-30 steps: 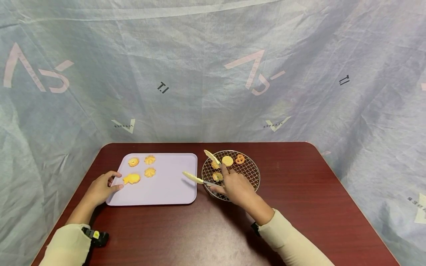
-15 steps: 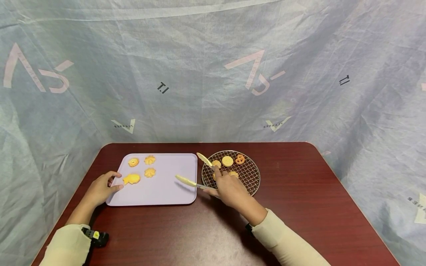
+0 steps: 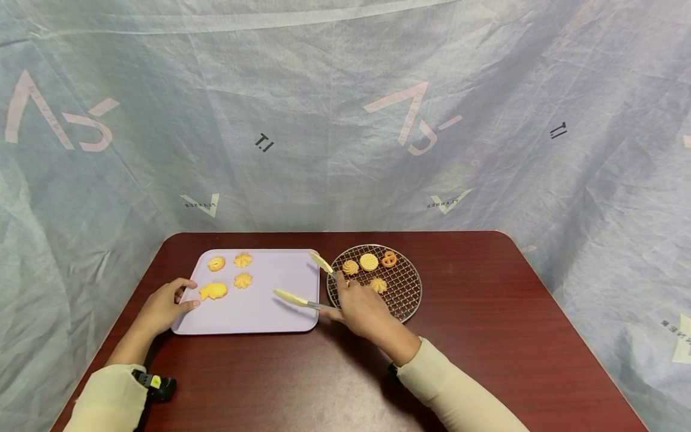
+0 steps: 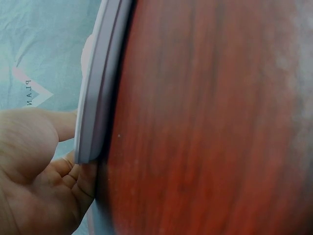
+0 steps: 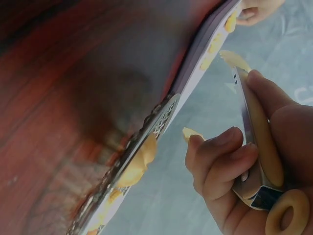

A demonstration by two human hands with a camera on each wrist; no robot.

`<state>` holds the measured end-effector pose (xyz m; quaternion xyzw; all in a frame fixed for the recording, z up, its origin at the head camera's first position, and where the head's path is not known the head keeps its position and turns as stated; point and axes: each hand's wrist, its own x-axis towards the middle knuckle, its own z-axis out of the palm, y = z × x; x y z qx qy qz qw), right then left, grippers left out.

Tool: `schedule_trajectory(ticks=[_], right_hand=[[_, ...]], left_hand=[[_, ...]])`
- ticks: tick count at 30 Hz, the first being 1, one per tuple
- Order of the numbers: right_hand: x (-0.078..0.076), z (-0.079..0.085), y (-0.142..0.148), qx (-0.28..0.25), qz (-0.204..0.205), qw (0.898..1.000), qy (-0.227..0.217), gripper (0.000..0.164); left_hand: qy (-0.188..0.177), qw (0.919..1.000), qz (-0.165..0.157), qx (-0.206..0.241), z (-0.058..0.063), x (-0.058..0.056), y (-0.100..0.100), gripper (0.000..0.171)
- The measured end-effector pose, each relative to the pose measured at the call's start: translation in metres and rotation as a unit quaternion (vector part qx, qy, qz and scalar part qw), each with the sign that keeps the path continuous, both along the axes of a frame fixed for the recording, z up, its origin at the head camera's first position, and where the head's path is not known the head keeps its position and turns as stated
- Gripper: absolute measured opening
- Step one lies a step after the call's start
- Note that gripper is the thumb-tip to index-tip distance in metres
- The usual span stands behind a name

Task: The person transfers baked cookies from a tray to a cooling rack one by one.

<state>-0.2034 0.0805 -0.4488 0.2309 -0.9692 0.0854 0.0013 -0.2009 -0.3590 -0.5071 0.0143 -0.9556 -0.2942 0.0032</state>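
Note:
At the left edge of the pale lilac tray [image 3: 281,270], my left hand [image 3: 162,307] grips the rim, and the tray's corner sits between thumb and fingers in the left wrist view. My right hand [image 3: 360,306] holds tongs [image 3: 291,298] with pale yellow tips and a ring at the handle end [image 5: 288,215]. The tongs' arms are spread wide, their tips over the right part of the tray with nothing between them. On the tray lie a ring-shaped cookie [image 3: 216,264], two flower-shaped cookies [image 3: 243,280] and a fish-shaped cookie [image 3: 214,290].
Right of the tray is a round wire rack [image 3: 402,294], partly under my right hand. It bears a swirl cookie [image 3: 350,267], a round cookie [image 3: 369,262], a pretzel [image 3: 389,259] and a flower-shaped cookie [image 3: 378,285]. A grey cloth [image 3: 329,150] hangs behind the table [image 3: 486,312].
My right hand and the tongs have moved left from over the rack toward the tray, uncovering the rack's flower-shaped cookie. Another cookie there is now mostly behind the hand. My left hand stays put.

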Motion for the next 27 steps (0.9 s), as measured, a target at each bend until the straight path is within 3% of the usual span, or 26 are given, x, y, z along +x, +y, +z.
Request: schedule_trajectory(ticks=[10, 19, 27], right_hand=[[0.001, -0.002, -0.017, 0.000, 0.002, 1.000, -0.005, 0.100], [0.002, -0.004, -0.030, 0.008, -0.010, 0.999, -0.040, 0.103], [0.002, -0.010, -0.040, 0.042, 0.014, 0.998, -0.032, 0.104]], left_hand=[[-0.003, 1.0000, 0.002, 0.002, 0.001, 0.001, 0.002, 0.043], [-0.002, 1.0000, 0.002, 0.001, 0.001, 0.001, 0.002, 0.043], [0.002, 1.0000, 0.001, -0.001, 0.002, 0.001, 0.002, 0.042]])
